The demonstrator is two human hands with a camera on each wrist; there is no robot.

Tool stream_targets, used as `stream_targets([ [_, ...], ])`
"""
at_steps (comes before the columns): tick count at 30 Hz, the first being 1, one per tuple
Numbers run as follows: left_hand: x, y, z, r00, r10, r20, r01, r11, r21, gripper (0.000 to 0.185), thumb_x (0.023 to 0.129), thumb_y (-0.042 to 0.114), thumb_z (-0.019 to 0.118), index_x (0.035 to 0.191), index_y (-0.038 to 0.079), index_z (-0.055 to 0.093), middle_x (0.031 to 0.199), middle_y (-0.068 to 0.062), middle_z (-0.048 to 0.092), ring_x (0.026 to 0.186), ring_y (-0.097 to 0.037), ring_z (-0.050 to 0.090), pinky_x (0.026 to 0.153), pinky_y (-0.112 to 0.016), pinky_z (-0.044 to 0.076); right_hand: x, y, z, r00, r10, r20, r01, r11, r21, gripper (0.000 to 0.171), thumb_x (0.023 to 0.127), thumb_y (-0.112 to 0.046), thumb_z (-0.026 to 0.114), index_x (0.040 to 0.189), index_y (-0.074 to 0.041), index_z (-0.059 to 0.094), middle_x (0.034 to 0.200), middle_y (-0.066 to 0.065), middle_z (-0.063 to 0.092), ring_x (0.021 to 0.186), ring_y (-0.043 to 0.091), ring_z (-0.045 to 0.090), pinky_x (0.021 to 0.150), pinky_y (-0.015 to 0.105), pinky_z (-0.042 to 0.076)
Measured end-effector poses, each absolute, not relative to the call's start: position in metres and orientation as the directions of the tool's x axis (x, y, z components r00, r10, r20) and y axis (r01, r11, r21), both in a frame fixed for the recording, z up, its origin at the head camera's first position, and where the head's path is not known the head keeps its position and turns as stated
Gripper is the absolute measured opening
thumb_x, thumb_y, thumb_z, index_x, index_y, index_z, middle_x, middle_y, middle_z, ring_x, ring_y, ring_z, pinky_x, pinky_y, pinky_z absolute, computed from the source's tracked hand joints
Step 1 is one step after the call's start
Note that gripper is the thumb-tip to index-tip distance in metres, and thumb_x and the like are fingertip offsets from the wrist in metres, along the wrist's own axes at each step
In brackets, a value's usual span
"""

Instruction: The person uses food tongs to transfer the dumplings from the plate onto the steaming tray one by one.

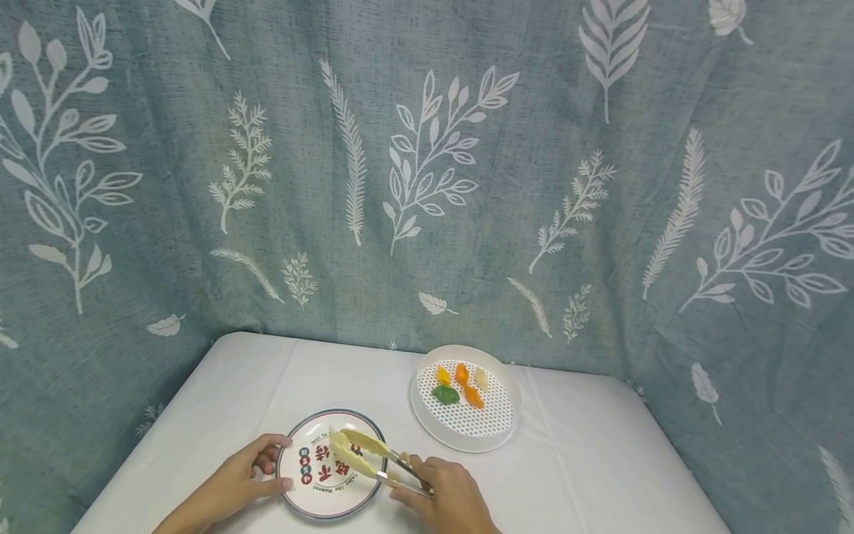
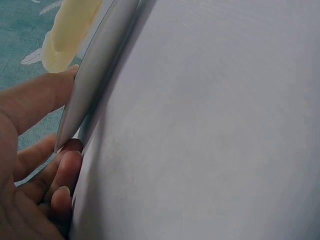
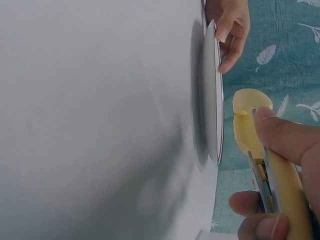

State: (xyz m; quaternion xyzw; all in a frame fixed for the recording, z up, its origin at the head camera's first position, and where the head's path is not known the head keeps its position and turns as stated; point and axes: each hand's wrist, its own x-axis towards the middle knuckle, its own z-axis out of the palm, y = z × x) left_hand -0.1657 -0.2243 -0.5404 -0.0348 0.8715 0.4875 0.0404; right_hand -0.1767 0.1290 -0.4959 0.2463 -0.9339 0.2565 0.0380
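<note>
Tongs (image 1: 363,451), pale yellow plastic tips on metal arms, sit in our right hand (image 1: 443,493): fingers and thumb curled round the handle end, squeezing the arms nearly together. In the right wrist view the thumb (image 3: 285,137) presses along the top arm, and the tips look closed or close to it; we can't tell if anything is pinched between them. From the grip the tips reach out to the left, over the round white ceramic plate with a dark rim and red printed characters (image 1: 313,489).

Our left hand (image 1: 250,475) steadies that plate at its left edge, on the far side from the tongs grip: thumb on the rim, fingers curled under the edge. Left wrist view confirms it, thumb (image 2: 40,97) on top of the rim and fingertips tucked beneath.

Beyond the grip and slightly right, well apart from the plate, stands a round white perforated tray (image 1: 467,426). It holds small coloured pieces at its far side: yellow (image 1: 443,375), orange (image 1: 462,373), cream (image 1: 481,378), green (image 1: 445,394) and another orange (image 1: 474,397).

All of it rests on a white tablecloth (image 1: 587,460). Behind hangs a blue-green curtain with white leaf print (image 1: 427,163).
</note>
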Motion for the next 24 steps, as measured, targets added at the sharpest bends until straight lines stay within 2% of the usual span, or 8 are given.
stream_targets([
  [11,-0.165,-0.227,-0.542,-0.996,0.017,-0.09,-0.067,0.536,0.842,0.077,0.073,0.038,0.092,0.136,0.008,0.059,0.104,0.0,0.057,0.089,-0.017,0.05,0.079,-0.031,0.045,-0.183,0.151,-0.49,-0.898,-0.374,0.232,-0.44,0.774,-0.456,0.064,0.084,-0.054,0.078,0.128,-0.008,0.072,0.062,-0.014,0.045,0.055,0.001,0.036,0.051,0.022,0.038],
  [24,-0.164,-0.231,-0.542,-0.996,0.077,-0.051,-0.002,0.538,0.843,0.075,0.078,0.036,0.09,0.137,0.005,0.057,0.107,-0.001,0.057,0.087,-0.015,0.05,0.077,-0.027,0.045,-0.188,0.192,-0.486,-0.913,-0.288,0.289,-0.392,0.815,-0.425,0.061,0.084,-0.048,0.082,0.122,-0.001,0.074,0.062,-0.015,0.043,0.055,0.0,0.035,0.05,0.021,0.036],
])
